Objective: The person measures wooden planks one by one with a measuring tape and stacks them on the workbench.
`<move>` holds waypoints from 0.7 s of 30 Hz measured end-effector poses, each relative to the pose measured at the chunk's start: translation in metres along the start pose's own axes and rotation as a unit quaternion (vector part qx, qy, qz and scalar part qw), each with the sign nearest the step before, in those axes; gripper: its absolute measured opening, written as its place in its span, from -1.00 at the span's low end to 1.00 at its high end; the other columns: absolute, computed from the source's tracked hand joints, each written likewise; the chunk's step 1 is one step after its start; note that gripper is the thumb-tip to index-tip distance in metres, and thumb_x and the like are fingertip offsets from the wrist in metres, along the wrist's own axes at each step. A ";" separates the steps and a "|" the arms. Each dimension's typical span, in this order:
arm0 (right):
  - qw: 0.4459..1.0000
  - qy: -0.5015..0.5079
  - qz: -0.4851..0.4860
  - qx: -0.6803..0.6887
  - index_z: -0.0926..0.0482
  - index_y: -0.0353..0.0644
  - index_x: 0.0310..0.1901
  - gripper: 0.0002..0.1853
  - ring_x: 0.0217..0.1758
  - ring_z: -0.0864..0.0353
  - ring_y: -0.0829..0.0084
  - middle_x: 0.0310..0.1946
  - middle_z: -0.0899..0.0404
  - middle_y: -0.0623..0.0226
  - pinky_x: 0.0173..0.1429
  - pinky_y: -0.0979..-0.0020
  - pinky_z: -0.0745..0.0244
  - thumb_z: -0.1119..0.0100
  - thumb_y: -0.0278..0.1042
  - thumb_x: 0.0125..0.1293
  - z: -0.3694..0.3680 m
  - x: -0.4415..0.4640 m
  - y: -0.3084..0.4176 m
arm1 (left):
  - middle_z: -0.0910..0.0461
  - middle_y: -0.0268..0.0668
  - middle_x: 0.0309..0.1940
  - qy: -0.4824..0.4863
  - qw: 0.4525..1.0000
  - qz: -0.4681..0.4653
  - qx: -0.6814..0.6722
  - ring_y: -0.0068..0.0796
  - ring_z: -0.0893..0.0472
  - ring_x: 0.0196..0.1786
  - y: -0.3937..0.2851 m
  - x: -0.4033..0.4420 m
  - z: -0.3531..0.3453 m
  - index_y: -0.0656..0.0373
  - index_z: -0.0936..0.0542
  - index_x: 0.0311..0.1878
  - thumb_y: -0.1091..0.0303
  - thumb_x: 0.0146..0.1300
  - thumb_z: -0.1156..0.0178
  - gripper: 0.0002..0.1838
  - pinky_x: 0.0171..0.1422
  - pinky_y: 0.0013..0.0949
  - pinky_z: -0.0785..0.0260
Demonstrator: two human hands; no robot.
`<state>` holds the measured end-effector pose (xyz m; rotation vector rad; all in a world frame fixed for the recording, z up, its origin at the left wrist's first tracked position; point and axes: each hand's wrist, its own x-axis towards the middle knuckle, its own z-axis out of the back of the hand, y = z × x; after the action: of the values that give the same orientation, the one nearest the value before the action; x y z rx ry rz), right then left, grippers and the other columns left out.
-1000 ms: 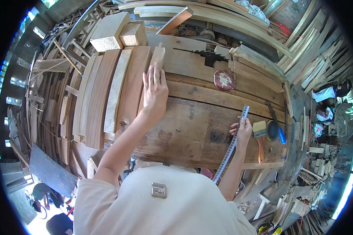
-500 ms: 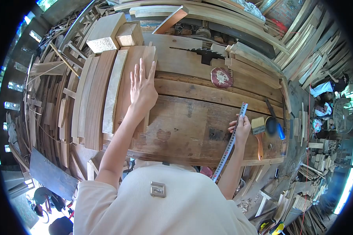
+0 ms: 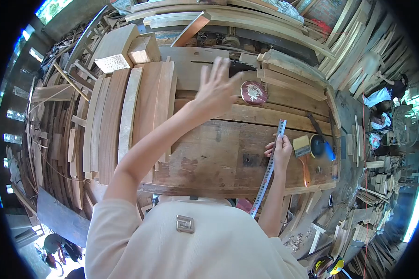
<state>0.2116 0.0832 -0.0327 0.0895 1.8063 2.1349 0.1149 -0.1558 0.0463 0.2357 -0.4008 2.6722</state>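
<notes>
My left hand (image 3: 215, 95) is raised over the workbench (image 3: 205, 153) with fingers spread and nothing in it. Its fingers overlap part of a dark toothed saw blade (image 3: 242, 68) in view; whether they touch it I cannot tell. Just to the right lies a round maroon object (image 3: 254, 92) with a pale pattern. My right hand (image 3: 280, 149) grips the blade of a tape measure (image 3: 265, 181), which runs from above the fingers down toward my body. A paintbrush (image 3: 302, 156) with a wooden handle lies close to that hand. The tape's case is not visible.
Several boards (image 3: 146, 102) lie side by side at the bench's left, with two thick wooden blocks (image 3: 115, 49) behind them. Right of the brush are a round black object (image 3: 317, 146) and a blue-handled tool (image 3: 329, 150). Planks (image 3: 293, 81) lie at the back right.
My left hand has left the boards and moved right, toward the saw blade, with fingers still spread. My right hand keeps hold of the tape measure. The whole view has shifted slightly.
</notes>
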 end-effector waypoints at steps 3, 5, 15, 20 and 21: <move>0.999 -0.015 0.012 0.030 -0.39 -0.30 -0.23 -0.69 -0.78 -0.42 0.58 -0.69 -0.46 0.29 -0.72 0.66 -0.27 0.25 -0.19 0.34 0.001 -0.006 0.001 | 0.05 0.03 0.27 0.004 0.991 -0.097 -0.095 0.03 0.09 0.34 -0.018 0.044 -0.038 0.07 -0.14 0.23 0.36 0.00 -0.08 -0.34 0.31 0.00 0.07; 0.998 -0.026 0.023 0.044 -0.39 -0.29 -0.22 -0.68 -0.77 -0.43 0.59 -0.69 -0.46 0.31 -0.71 0.67 -0.27 0.23 -0.17 0.34 0.001 -0.010 0.002 | 0.00 0.01 0.25 -0.021 0.984 -0.145 -0.104 0.02 0.05 0.33 -0.027 0.072 -0.063 0.12 -0.11 0.24 0.36 -0.01 -0.08 -0.33 0.28 -0.02 0.02; 0.995 -0.033 0.036 0.088 -0.40 -0.29 -0.21 -0.71 -0.73 -0.45 0.59 -0.66 -0.47 0.31 -0.68 0.66 -0.29 0.23 -0.22 0.35 0.004 -0.010 -0.004 | -0.27 0.06 -0.07 -0.067 0.986 -0.029 -0.152 -0.04 -0.24 0.07 -0.035 0.131 -0.136 0.37 -0.20 -0.06 0.06 -0.05 -0.23 -0.34 0.11 -0.14 -0.15; 0.994 -0.045 0.034 0.095 -0.40 -0.30 -0.22 -0.71 -0.73 -0.45 0.58 -0.66 -0.46 0.31 -0.68 0.66 -0.30 0.23 -0.23 0.35 0.004 -0.011 0.000 | -0.36 0.07 -0.20 -0.064 0.988 0.033 -0.140 -0.06 -0.33 -0.03 -0.044 0.128 -0.120 0.29 -0.12 -0.05 0.19 -0.15 -0.35 -0.28 0.02 -0.16 -0.18; 0.994 -0.048 0.032 0.097 -0.40 -0.30 -0.22 -0.71 -0.73 -0.45 0.58 -0.66 -0.46 0.32 -0.69 0.66 -0.30 0.23 -0.24 0.34 0.004 -0.011 0.000 | -0.38 0.04 -0.21 -0.062 0.990 0.021 -0.127 -0.04 -0.34 -0.04 -0.043 0.125 -0.118 0.28 -0.12 -0.04 0.18 -0.15 -0.35 -0.28 0.02 -0.16 -0.20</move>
<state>0.2228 0.0836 -0.0301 0.2942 1.9727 1.9558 0.0096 -0.0329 -0.0263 0.3200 -0.7866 2.6204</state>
